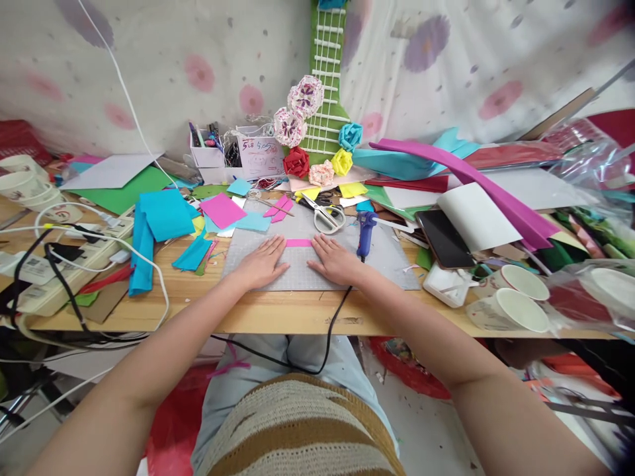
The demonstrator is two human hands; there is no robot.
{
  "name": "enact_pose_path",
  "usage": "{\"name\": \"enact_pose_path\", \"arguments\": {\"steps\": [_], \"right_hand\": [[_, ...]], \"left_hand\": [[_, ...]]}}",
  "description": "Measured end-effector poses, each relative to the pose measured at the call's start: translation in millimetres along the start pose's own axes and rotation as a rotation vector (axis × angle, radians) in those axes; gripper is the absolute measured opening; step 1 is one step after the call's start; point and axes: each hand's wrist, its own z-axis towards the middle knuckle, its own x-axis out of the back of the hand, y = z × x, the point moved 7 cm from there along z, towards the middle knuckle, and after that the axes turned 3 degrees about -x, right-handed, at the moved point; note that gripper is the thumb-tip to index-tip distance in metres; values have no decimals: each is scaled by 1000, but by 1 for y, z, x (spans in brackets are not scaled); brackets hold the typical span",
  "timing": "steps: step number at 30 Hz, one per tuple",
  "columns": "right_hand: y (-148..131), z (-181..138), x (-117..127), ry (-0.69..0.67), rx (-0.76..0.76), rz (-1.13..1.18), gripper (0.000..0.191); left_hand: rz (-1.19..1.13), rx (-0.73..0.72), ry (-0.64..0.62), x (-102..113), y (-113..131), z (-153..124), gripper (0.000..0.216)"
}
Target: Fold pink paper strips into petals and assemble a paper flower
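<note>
A narrow pink paper strip (298, 243) lies sideways across the grey cutting mat (297, 274). My left hand (265, 263) rests flat over the strip's left end, fingers stretched out. Over its right end my right hand (333, 259) lies flat in the same way, thumb pointing inward. Both ends of the strip are hidden under the fingers. Just beyond the right hand sit scissors (327, 217) with pale handles. A blue glue gun (366, 233) is to the right of that hand, its black cord running down over the table edge.
Blue paper pieces (166, 215) and a pink square (223, 210) lie to the left. A power strip (74, 264) with tangled cables fills the left side. Right of the mat are a phone (445, 239) and paper cups (508, 311). A green guitar-shaped craft (325, 99) with paper flowers stands behind.
</note>
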Motion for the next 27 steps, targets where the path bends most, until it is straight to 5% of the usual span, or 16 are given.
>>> {"name": "enact_pose_path", "arguments": {"steps": [5, 10, 15, 27], "right_hand": [[4, -1, 4, 26, -18, 5, 73], [-24, 17, 21, 148, 60, -8, 66], [-47, 32, 7, 57, 123, 23, 66], [-10, 8, 0, 2, 100, 61, 72]], "left_hand": [[4, 23, 49, -1, -4, -4, 61], [13, 25, 43, 0, -1, -3, 60], [-12, 52, 19, 2, -1, -2, 60], [-25, 146, -38, 6, -8, -18, 67]]}}
